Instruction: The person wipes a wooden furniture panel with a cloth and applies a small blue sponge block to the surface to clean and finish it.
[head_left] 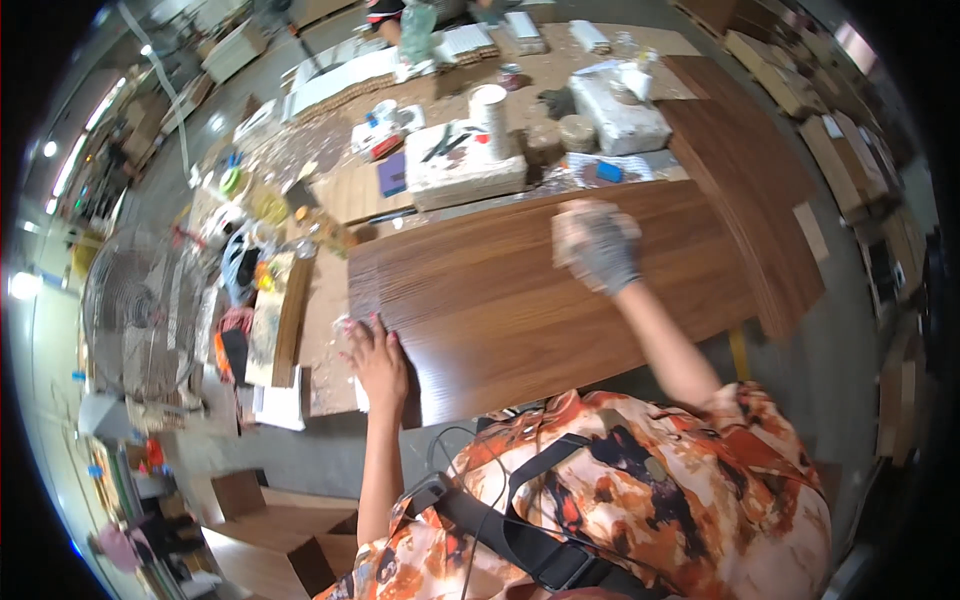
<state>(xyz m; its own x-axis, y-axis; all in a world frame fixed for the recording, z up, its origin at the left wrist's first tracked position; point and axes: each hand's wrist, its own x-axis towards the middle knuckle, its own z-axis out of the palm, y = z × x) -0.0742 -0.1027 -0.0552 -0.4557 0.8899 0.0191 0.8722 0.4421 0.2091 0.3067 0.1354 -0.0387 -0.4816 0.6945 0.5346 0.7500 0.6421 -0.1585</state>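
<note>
A dark brown wood-grain board lies flat in front of me, its surface catching light at the lower left. My left hand, bare, rests on the board's left edge with its fingers spread. On the far right part of the board is my right hand, in a grey glove. Its fingers look curled down around something pale, perhaps a cloth, but blur hides what it is. Beyond that hand a small blue block sits on a printed sheet.
A white block carries a white cup and tools. Right of it stands another wrapped block. More brown boards lie at the right. A fan stands left of the bottle-cluttered table. Another person's hand works at the far side.
</note>
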